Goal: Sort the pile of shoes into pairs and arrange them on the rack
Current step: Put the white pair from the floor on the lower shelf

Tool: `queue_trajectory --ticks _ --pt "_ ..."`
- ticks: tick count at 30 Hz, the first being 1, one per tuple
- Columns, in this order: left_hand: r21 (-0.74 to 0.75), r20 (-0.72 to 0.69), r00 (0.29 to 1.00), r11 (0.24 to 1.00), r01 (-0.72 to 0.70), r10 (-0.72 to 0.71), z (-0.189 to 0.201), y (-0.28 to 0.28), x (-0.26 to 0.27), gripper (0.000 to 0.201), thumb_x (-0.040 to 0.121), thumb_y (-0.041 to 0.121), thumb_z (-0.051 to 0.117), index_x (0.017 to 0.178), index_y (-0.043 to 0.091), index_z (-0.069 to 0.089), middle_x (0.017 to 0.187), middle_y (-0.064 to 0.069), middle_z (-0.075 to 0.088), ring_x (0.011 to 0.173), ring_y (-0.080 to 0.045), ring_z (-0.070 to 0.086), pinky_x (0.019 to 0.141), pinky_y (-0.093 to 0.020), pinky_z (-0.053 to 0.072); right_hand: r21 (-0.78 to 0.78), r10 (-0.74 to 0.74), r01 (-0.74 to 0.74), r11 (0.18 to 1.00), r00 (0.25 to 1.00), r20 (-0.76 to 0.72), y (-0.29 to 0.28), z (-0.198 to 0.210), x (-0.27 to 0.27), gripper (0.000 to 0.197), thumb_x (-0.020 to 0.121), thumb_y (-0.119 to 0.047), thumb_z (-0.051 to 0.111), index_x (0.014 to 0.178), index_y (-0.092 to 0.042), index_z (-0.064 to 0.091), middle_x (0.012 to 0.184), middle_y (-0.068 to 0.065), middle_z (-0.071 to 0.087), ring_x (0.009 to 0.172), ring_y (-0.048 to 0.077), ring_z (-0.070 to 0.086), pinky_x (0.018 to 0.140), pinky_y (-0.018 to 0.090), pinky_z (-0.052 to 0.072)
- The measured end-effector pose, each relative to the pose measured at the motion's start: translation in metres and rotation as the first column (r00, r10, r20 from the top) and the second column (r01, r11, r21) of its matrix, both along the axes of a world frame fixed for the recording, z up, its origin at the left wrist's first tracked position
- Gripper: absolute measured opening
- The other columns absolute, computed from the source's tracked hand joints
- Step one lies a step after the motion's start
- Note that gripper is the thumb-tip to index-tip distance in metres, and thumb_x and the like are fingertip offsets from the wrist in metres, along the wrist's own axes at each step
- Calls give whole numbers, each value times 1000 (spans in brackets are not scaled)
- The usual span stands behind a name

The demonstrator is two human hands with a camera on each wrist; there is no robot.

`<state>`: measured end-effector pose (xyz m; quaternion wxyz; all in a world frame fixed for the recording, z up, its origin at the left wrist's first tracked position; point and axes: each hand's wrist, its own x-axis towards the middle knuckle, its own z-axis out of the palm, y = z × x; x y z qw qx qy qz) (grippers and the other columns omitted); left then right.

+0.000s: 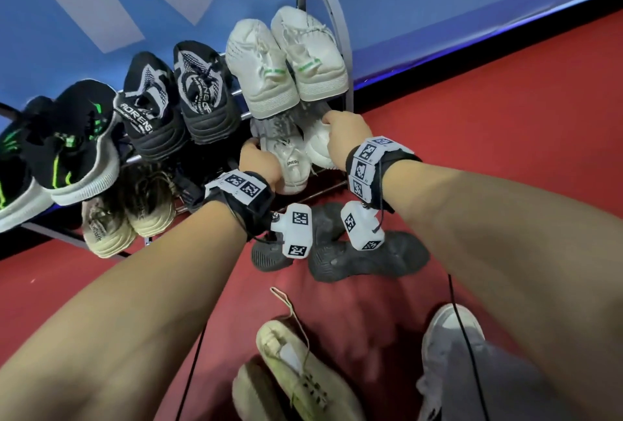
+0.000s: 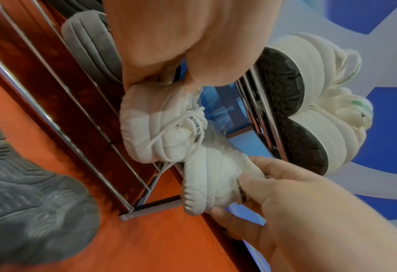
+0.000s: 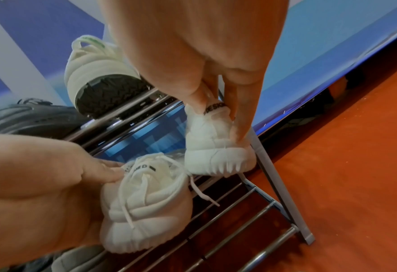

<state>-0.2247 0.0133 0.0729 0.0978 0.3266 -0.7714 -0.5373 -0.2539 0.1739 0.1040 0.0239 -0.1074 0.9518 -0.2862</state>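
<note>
Head view: two hands, left [image 1: 261, 164] and right [image 1: 340, 132], each pinch one of two white sneakers [image 1: 293, 164].

Light was even and fairly bright, with soft shadows under the rack [image 1: 323, 191]. Wide-angle distortion bent the edges; both wrist views were soft and blurred close up.

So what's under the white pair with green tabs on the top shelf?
Two white shoes on the lower shelf, one in each hand: left hand, right hand. Their toes are hidden beneath the top pair.
</note>
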Motion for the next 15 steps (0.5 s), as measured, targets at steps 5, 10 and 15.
queue_trajectory --ticks 5,10,15 --pt "-162 32 990 977 138 -135 0 6 7 53 88 18 52 141 18 43 129 -10 60 113 -28 60 100 -43 49 84 55 -57 995 998 35 2 -14 0 51 87 0 46 136 -14 49 127 16 51 117 38 48 87 39 43" --pt "-407 183 925 831 379 -332 -7 20 31 57 82 22 64 136 16 46 142 -16 37 125 -35 45 105 -30 36 147 70 -73 986 997 25 10 -25 7 64 83 -6 54 141 -25 36 133 11 37 115 35 42 80 40 45" --pt "-677 306 890 580 453 -337 -18 26 51 77 66 27 77 135 18 45 151 -19 20 134 -38 27 111 -36 31 343 158 -96 934 975 -157 6 -39 15 71 79 -20 68 141 -37 38 152 8 23 124 33 36 86 42 44"
